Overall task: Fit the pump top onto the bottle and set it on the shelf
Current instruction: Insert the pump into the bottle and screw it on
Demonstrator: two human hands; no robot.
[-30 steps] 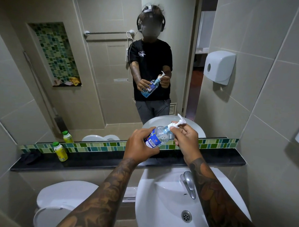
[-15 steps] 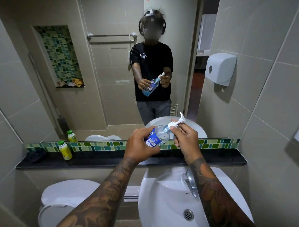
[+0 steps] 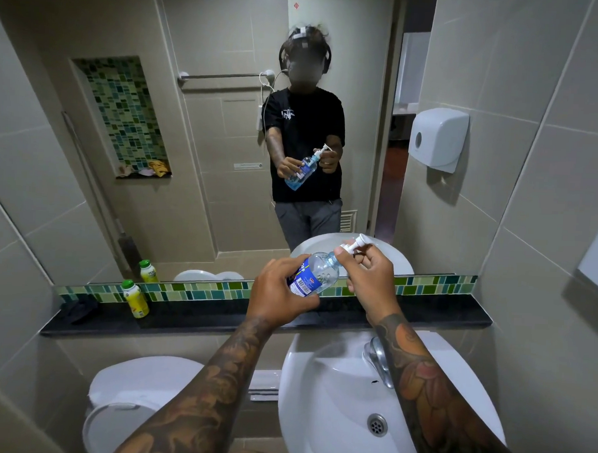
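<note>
A clear bottle point(image 3: 318, 272) with a blue and white label is tilted, neck pointing up and right, above the black shelf point(image 3: 424, 315). My left hand point(image 3: 279, 295) grips its lower body. The white pump top point(image 3: 355, 244) sits at the bottle's neck, nozzle pointing up and right. My right hand point(image 3: 365, 273) pinches the pump's collar with thumb and fingers. Whether the collar is fully seated on the neck is hidden by my fingers. The mirror behind shows the same pose.
A yellow drink bottle with a green cap point(image 3: 135, 298) and a dark cloth point(image 3: 79, 311) lie on the shelf's left end. Below are a white basin point(image 3: 327, 409) with a chrome tap point(image 3: 377, 361) and a toilet point(image 3: 136, 394). A paper dispenser point(image 3: 438, 138) hangs on the right wall.
Both hands hold the bottle in nearly the same place. My right hand's fingers have shifted around the pump collar, and the head camera has tilted slightly down.
</note>
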